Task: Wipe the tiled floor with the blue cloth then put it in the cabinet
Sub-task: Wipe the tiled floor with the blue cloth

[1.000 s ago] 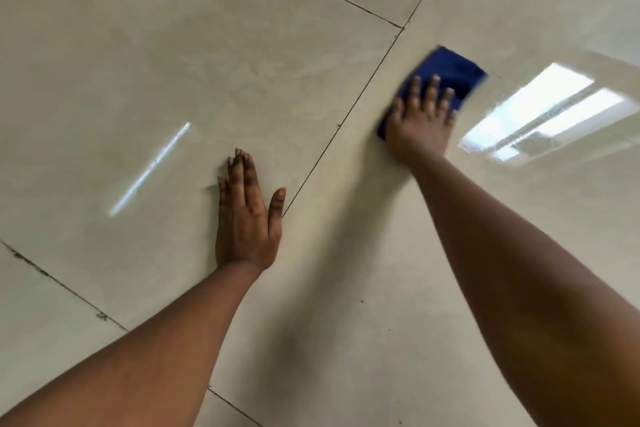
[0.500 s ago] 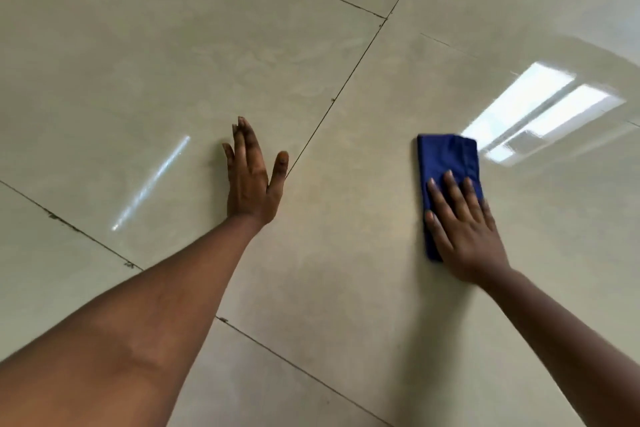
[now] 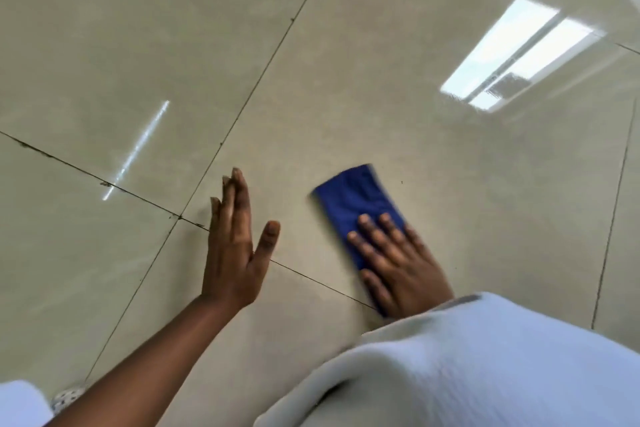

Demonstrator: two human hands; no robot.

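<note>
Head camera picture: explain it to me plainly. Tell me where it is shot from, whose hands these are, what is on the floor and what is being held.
There is no machine here. A person wears a wide-angle camera on the head, so you look forward and down along their own arms. The surface is a glossy beige tiled floor with dark grout lines; the bright patches are reflections of lights or a window. The left hand is spread flat, bare and holding nothing, and seems to lean on the floor for support. The right hand lies flat on a folded blue cloth, pressing it against the tile rather than gripping it. The cloth's edges look blurred, which suggests wiping motion. The pale fabric at the bottom right is probably the person's clothing. No cabinet is in view.
</note>
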